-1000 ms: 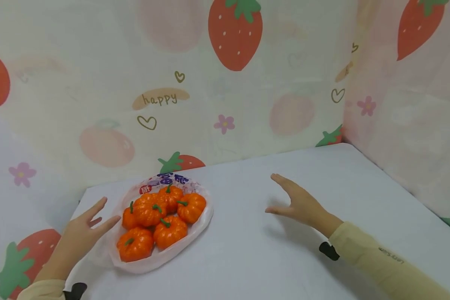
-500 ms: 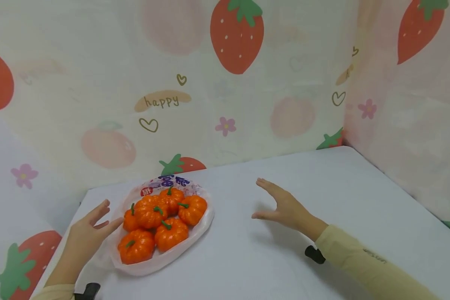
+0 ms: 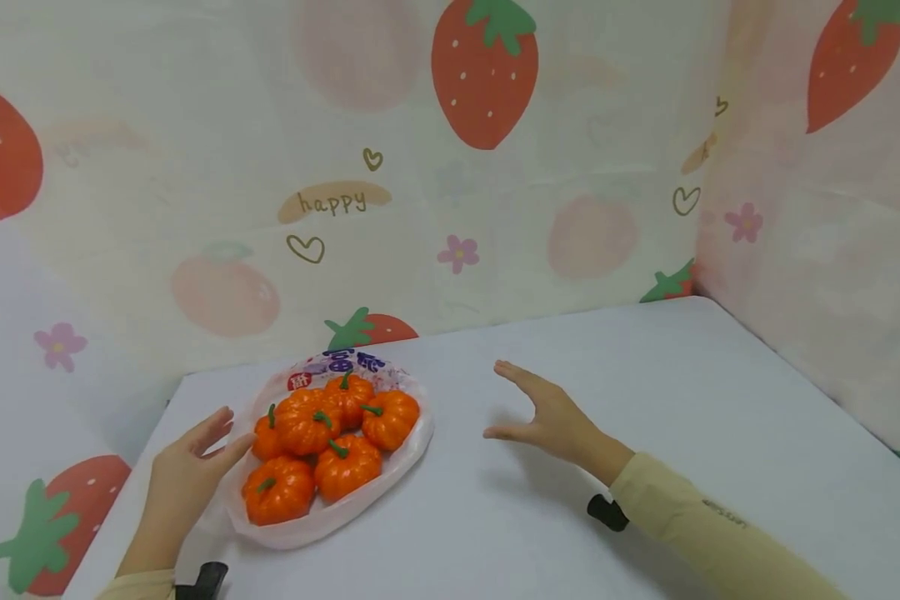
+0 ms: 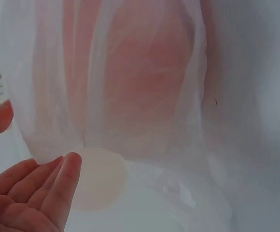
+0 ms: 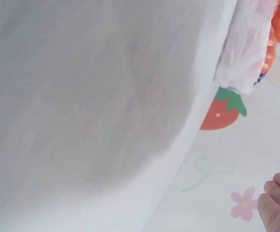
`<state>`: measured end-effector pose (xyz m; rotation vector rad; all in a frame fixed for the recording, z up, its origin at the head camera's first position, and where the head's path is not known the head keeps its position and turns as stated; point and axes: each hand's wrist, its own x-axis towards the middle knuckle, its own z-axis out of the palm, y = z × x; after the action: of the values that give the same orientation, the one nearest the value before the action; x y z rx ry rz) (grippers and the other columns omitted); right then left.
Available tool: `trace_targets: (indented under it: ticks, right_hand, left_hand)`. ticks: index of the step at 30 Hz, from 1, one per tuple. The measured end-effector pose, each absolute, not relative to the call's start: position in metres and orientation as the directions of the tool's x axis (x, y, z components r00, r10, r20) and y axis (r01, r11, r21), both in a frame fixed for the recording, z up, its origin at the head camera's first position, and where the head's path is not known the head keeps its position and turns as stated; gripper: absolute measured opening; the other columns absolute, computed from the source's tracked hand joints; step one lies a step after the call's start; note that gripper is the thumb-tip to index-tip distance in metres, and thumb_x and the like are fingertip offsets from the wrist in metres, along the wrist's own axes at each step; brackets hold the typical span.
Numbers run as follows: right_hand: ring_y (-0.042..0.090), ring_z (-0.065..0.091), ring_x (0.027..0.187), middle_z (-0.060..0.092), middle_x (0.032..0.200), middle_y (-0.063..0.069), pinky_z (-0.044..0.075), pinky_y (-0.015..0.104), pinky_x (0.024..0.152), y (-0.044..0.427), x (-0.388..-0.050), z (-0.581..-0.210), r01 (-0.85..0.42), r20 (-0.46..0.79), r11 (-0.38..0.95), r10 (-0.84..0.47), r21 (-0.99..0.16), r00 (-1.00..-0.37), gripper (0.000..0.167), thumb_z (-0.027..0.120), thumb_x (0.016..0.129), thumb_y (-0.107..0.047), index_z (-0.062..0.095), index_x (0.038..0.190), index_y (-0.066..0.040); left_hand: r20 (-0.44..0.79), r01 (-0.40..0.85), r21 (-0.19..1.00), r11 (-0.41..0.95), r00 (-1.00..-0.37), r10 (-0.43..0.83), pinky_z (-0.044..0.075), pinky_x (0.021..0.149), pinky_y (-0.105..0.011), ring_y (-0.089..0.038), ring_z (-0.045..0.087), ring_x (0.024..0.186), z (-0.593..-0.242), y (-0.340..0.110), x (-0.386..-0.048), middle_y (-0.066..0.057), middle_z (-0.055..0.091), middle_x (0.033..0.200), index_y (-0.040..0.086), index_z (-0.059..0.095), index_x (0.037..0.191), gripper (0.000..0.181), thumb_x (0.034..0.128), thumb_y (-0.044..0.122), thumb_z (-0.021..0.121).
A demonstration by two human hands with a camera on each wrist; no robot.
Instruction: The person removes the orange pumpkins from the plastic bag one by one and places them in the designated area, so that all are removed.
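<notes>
Several small orange pumpkins [image 3: 348, 469] with green stems sit in a white plastic bag [image 3: 318, 529], whose mouth is folded open, at the left of the table. My left hand [image 3: 183, 482] is at the bag's left side, fingers extended and thumb apart. In the left wrist view its fingertips [image 4: 72, 159] overlap the edge of the translucent bag [image 4: 145, 106]; whether they touch cannot be told. My right hand [image 3: 558, 423] hovers over the table to the right of the bag, thumb and fingers spread, holding nothing. In the right wrist view only part of that hand [image 5: 279, 203] shows.
A white table [image 3: 450, 542] runs to a backdrop [image 3: 405, 275] printed with strawberries, flowers and hearts. Another printed sheet [image 3: 817, 275] stands along the right side. Each wrist carries a black strap device, such as the one on the right wrist [image 3: 607, 512].
My right hand has moved left, towards the bag. The left hand has shifted slightly right, and the whole head view has drifted a little. The pumpkins and bag stay put on the table.
</notes>
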<state>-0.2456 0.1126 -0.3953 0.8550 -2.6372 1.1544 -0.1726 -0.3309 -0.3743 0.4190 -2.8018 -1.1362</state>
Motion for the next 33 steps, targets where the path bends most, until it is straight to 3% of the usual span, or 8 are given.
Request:
trace_targets:
  ticks: [7, 25, 33]
  right_hand:
    - [0.027, 0.039, 0.147, 0.042, 0.157, 0.006, 0.035, 0.048, 0.12, 0.096, -0.246, -0.392, -0.534, 0.302, 0.52, -0.466, -0.667, -0.832, 0.092, 0.084, 0.076, -0.041, 0.041, 0.151, -0.012]
    - [0.028, 0.034, 0.149, 0.038, 0.16, 0.006, 0.034, 0.05, 0.12, 0.05, -0.255, -0.394, -0.512, 0.233, 0.501, -0.517, -0.698, -0.824, 0.091, 0.084, 0.078, -0.04, 0.041, 0.152, -0.01]
    - [0.028, 0.034, 0.149, 0.036, 0.161, 0.006, 0.033, 0.049, 0.121, 0.028, -0.26, -0.392, -0.536, 0.197, 0.528, -0.566, -0.658, -0.8, 0.09, 0.082, 0.08, -0.04, 0.039, 0.153, -0.011]
  left_hand:
    - [-0.065, -0.268, 0.732, 0.627, -0.942, -0.328, 0.041, 0.107, -0.05, -0.044, 0.038, 0.143, -0.381, -0.331, -0.173, -0.019, 0.033, 0.159, 0.013, 0.024, 0.158, 0.085, 0.0941, 0.056, 0.058]
    - [-0.013, -0.271, 0.789, 0.551, -0.904, -0.427, 0.045, 0.099, -0.035, -0.037, 0.049, 0.137, -0.391, -0.325, -0.171, -0.015, 0.047, 0.153, 0.016, 0.039, 0.153, 0.07, 0.0963, 0.053, 0.057]
    - [0.016, -0.267, 0.791, 0.55, -0.891, -0.454, 0.044, 0.103, -0.041, -0.032, 0.05, 0.137, -0.396, -0.324, -0.173, -0.013, 0.052, 0.15, 0.016, 0.044, 0.151, 0.067, 0.0962, 0.054, 0.056]
